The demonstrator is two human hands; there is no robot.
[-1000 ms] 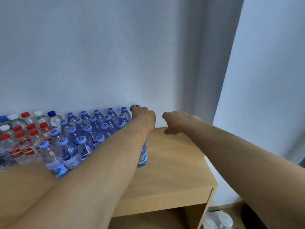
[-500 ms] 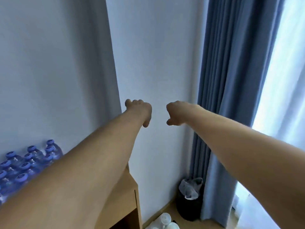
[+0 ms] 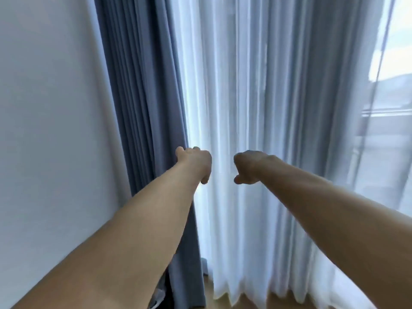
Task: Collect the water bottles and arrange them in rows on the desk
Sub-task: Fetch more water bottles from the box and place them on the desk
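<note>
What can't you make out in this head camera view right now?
Head view:
Water bottles and desk: outside the frame.
Left hand and right hand: palms and fingertips hidden behind their own backs.
Dark object at the blue curtain's foot: cut off by the left forearm and bottom edge.
Outdoors: blurred by the sheer curtain.

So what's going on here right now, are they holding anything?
A person has both bare arms stretched out ahead. The left hand and the right hand both have their fingers curled, and nothing shows in either one. They are in front of a blue curtain and a white sheer curtain, with a plain wall on the left. None of the task's things are in this view, so nothing is being handled at this moment.
</note>
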